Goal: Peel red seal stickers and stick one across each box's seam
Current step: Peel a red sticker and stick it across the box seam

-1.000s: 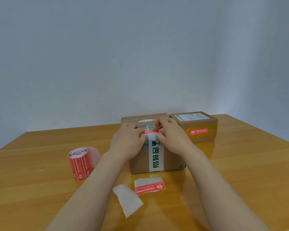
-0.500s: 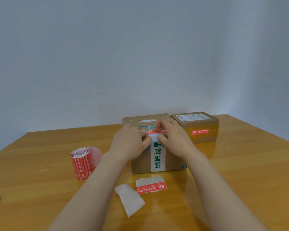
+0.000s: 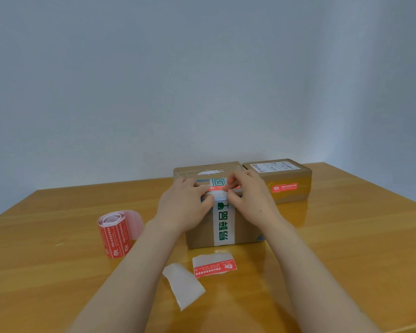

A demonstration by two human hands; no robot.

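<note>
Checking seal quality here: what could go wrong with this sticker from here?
1. The left hand and right hand hold the sticker at the box's top front edge, over white tape; it might wrinkle or sit crooked there.
2. A spare sticker and a backing scrap lie between the forearms; pulling back could drag them along.

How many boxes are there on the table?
2. The big box is in the middle, at the front. The small box is beside it on the right, further back. A smaller one could be hiding behind them.
</note>
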